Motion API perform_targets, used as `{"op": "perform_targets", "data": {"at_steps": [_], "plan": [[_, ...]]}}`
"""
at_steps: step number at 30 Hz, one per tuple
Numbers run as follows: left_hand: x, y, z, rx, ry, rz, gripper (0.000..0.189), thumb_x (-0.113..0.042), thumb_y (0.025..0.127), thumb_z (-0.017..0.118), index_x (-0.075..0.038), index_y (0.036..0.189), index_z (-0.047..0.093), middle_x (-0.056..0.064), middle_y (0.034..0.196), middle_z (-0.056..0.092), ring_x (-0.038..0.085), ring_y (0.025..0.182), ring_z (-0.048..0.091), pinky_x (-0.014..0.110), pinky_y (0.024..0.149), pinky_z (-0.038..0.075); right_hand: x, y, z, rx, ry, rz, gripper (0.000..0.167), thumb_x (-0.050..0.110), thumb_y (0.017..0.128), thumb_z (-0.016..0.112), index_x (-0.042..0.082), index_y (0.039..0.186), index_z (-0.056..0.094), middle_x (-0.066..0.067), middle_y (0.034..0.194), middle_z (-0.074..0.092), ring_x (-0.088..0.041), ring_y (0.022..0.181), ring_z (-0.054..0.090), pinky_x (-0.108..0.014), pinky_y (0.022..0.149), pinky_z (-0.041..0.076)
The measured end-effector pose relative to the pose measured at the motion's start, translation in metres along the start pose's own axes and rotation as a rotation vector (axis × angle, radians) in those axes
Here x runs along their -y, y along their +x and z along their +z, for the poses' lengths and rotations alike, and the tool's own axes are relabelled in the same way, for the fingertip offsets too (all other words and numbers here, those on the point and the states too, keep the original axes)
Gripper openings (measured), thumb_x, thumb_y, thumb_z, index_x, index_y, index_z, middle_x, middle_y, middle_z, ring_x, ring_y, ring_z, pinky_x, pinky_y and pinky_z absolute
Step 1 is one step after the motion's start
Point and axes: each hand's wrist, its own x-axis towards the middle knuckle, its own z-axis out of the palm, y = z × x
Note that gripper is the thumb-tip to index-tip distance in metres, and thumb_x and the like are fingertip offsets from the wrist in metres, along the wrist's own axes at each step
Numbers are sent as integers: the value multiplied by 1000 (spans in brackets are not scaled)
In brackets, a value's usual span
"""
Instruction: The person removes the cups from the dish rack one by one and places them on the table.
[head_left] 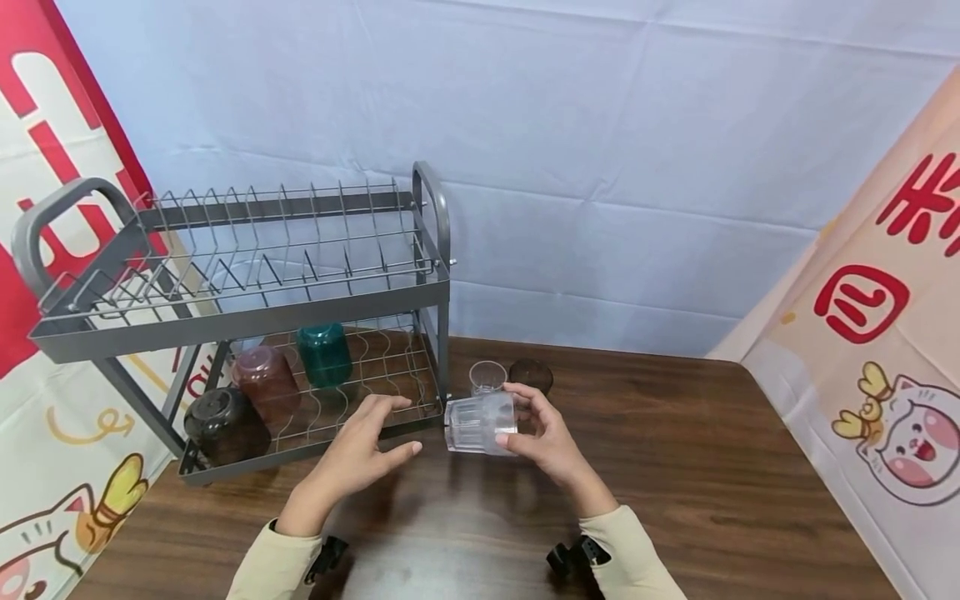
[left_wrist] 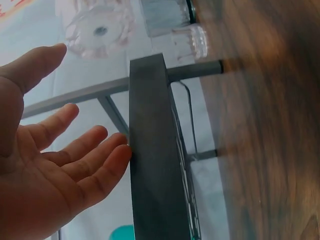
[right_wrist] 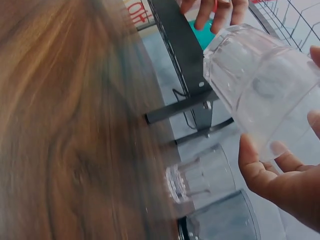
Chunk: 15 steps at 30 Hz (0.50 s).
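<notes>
My right hand (head_left: pixel 551 446) grips a clear faceted glass (head_left: pixel 478 423) near its rim, thumb on the near side and fingers on the far side. The glass lies tipped on its side in the air, its thick base toward the left. In the right wrist view, the inside of the glass (right_wrist: pixel 270 85) looks frosted or cloudy. My left hand (head_left: pixel 356 450) is held with fingers spread and nothing in it, in front of the rack's lower right part. The left wrist view shows its fingertips (left_wrist: pixel 117 152) right at the rack's dark bar (left_wrist: pixel 152 145).
A grey two-tier dish rack (head_left: pixel 247 321) stands at the left. Its lower shelf holds upside-down black (head_left: pixel 227 427), pink (head_left: pixel 267 383) and teal (head_left: pixel 325 354) glasses. Behind the right hand, a clear glass (right_wrist: pixel 202 175) and a dark glass (right_wrist: pixel 222 217) stand upright on the wooden table (head_left: pixel 675 467).
</notes>
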Motion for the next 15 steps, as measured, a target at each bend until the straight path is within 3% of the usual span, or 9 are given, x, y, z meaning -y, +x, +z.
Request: {"op": "perform_targets", "data": {"at_steps": [6,12,15], "plan": [[3,0,-6,-6,25,-14,56,-34,78,75,-12,125,52,5,118,51,23,107,51,45,85,43,8,-2,-11,-34,-68,31,66,-13,75,67,-4,134,39,-25,122,43,-44,99,44,-34,69,50],[5,3,-11,-7,34,-12,54,-33,79,74,-12,124,53,5,119,50,24,105,52,45,84,44,31,-8,-12,-62,-148,62,64,-9,76,67,-3,134,40,-25,123,42,-41,100,44,-37,71,49],[8,3,-12,-18,36,-7,52,-32,79,74,-10,122,54,6,118,51,25,106,52,46,84,43,30,-10,-17,-71,-183,61,64,-7,77,68,-1,134,41,-25,124,42,-41,102,44,-39,71,49]]}}
